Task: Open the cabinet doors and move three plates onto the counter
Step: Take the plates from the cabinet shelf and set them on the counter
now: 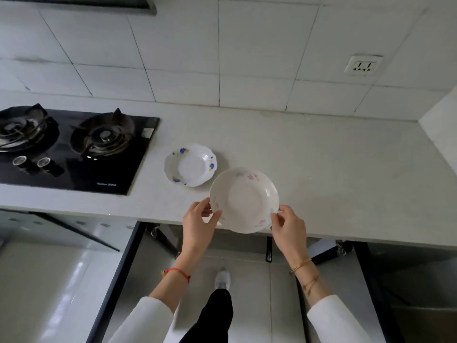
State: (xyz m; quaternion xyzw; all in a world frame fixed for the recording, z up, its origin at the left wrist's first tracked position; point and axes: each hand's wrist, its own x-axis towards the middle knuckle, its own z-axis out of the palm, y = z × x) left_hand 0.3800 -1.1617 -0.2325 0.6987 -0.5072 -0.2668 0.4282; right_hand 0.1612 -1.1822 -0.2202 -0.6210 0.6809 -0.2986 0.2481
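A white plate with pink flowers [244, 198] hangs over the front edge of the pale counter [333, 174]. My left hand [200, 220] pinches its left rim and my right hand [288, 225] pinches its right rim. A smaller scalloped plate with blue flowers [190, 167] lies flat on the counter just behind and to the left, apart from the held plate. Below the counter both cabinet doors stand open: the left door [116, 280] and the right door [376, 280]. The cabinet's inside is hidden from this angle.
A black two-burner gas hob [74, 147] fills the counter's left part. A tiled wall with a socket [363, 65] rises behind. A side wall [440, 129] closes the counter at the right. My foot [222, 278] stands on the floor between the doors.
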